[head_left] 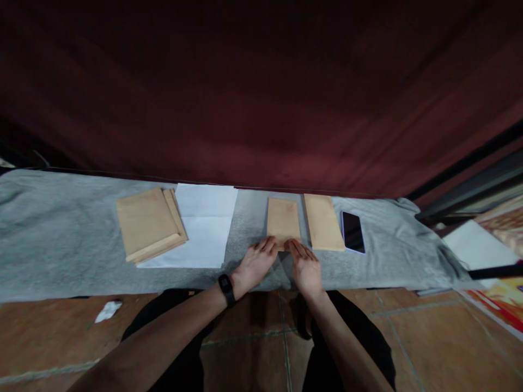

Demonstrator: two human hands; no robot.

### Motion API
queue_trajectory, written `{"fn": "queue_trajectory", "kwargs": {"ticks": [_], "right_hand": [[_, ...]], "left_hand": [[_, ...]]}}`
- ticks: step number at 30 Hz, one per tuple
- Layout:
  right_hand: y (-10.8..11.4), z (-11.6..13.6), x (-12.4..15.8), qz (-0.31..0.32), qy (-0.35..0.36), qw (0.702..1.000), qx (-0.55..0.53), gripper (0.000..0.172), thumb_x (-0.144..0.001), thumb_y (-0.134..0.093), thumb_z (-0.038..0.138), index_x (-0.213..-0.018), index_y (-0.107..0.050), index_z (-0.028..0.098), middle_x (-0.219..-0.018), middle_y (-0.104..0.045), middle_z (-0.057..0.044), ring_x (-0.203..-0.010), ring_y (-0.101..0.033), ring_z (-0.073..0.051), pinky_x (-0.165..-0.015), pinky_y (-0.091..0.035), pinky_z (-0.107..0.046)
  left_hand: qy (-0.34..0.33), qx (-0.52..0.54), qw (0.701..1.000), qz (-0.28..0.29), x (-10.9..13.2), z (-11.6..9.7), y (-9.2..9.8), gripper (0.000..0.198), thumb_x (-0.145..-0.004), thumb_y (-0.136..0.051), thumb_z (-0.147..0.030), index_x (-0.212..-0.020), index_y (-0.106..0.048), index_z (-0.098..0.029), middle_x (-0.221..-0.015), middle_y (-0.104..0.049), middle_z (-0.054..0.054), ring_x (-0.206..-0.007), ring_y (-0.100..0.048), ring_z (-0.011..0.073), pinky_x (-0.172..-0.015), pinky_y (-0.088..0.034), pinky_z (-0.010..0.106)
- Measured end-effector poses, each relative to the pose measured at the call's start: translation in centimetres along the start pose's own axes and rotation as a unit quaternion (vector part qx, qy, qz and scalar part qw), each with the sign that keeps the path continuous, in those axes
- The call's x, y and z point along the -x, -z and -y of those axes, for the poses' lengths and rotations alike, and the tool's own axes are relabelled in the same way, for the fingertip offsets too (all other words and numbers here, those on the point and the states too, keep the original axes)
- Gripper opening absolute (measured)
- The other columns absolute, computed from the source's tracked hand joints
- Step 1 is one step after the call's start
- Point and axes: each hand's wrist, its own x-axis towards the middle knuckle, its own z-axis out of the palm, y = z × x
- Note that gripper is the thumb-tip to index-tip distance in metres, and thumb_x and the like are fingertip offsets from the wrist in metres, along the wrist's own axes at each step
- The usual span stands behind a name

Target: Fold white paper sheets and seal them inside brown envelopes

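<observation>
A brown paper envelope (283,216) lies on the grey cloth in front of me, with a faint reddish mark near its upper right corner. My left hand (256,262) has its fingers closed at the envelope's near left corner. On the near right corner, the fingers of my right hand (304,267) are bent and pressed together. The near edge looks folded like a flap, partly covered by my fingertips. Just to the right lies a stack of plain brown envelopes (324,222).
White paper sheets (208,223) lie to the left, partly under a pile of brown envelopes (147,220). A phone (353,232) rests at the right. The grey cloth (73,228) covers a narrow surface, with a dark red curtain (261,109) behind it.
</observation>
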Motion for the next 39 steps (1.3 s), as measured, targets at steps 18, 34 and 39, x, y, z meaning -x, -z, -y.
{"fn": "queue_trajectory", "kwargs": {"ticks": [18, 34, 39], "right_hand": [[-0.3, 3.2, -2.9, -0.086, -0.274, 0.557, -0.78, 0.032, -0.07, -0.077, 0.039, -0.097, -0.07, 0.023, -0.099, -0.074, -0.003, -0.087, -0.068, -0.019, -0.077, -0.056, -0.032], [-1.7, -0.3, -2.4, -0.051, -0.349, 0.548, -0.758, 0.031, -0.064, -0.084, 0.039, -0.068, -0.058, 0.022, -0.069, -0.066, 0.002, -0.069, -0.07, -0.017, -0.068, -0.061, -0.031], [-2.3, 0.1, -2.1, -0.038, -0.361, 0.524, -0.771, 0.032, -0.059, -0.088, 0.036, -0.071, -0.063, 0.019, -0.07, -0.071, -0.002, -0.071, -0.072, -0.019, -0.071, -0.062, -0.032]], "left_hand": [[0.245, 0.736, 0.629, -0.043, -3.0, -0.8, -0.3, 0.04, -0.079, -0.073, -0.04, -0.11, -0.063, -0.017, -0.107, -0.069, 0.009, -0.089, -0.066, 0.0173, -0.073, -0.054, 0.028], [0.282, 0.641, 0.714, -0.021, -3.9, 2.0, 0.2, 0.019, -0.074, -0.062, -0.023, -0.091, -0.058, -0.018, -0.076, -0.064, -0.001, -0.059, -0.058, 0.0102, -0.049, -0.04, 0.019], [0.274, 0.679, 0.681, 0.008, -3.7, 1.6, 0.0, 0.035, -0.074, -0.07, -0.024, -0.103, -0.05, -0.018, -0.076, -0.066, -0.003, -0.054, -0.061, 0.0096, -0.051, -0.042, 0.019]]}}
